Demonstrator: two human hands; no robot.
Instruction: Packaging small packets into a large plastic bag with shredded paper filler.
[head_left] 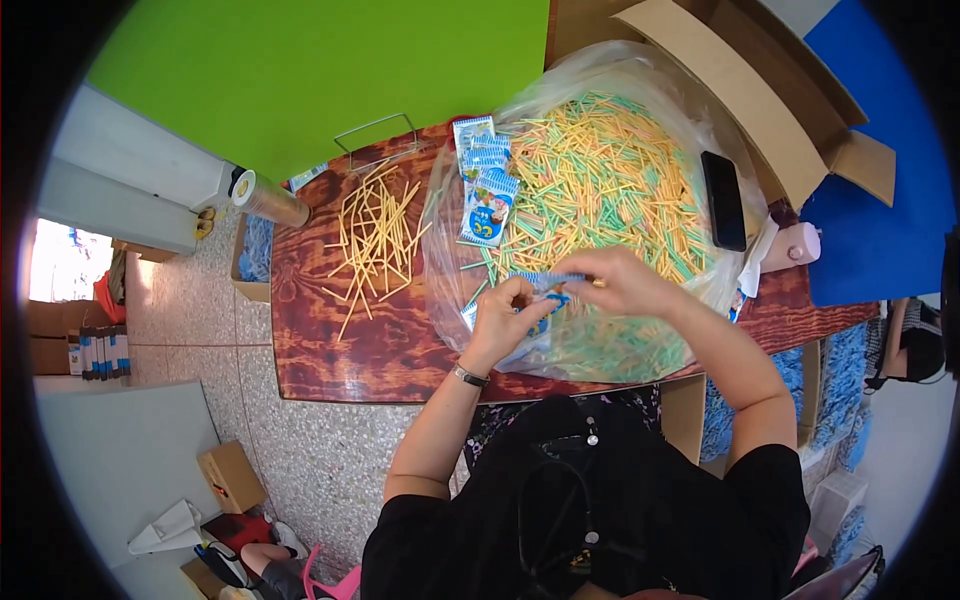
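Both my hands meet at the near edge of a big clear plastic bag (440, 212) spread under a heap of thin coloured sticks (600, 185), mostly yellow, green and orange. My left hand (503, 318) pinches a small blue-and-white packet (545, 281). On its other side, the fingers of my right hand (622, 284) are closed at the packet's end. A yellowish bit shows by the right fingertips, too small to name. Several similar flat packets (488, 208) overlap on the heap's left side. Part of another lies beneath my left hand.
Loose pale yellow sticks (380, 235) lie left on the brown wooden table (320, 365). Behind them stands a metal wire stand (378, 135), and a clear cylindrical tub (270, 200). At right are a black phone (724, 200), a pink bottle (792, 247) and an open cardboard box (730, 80).
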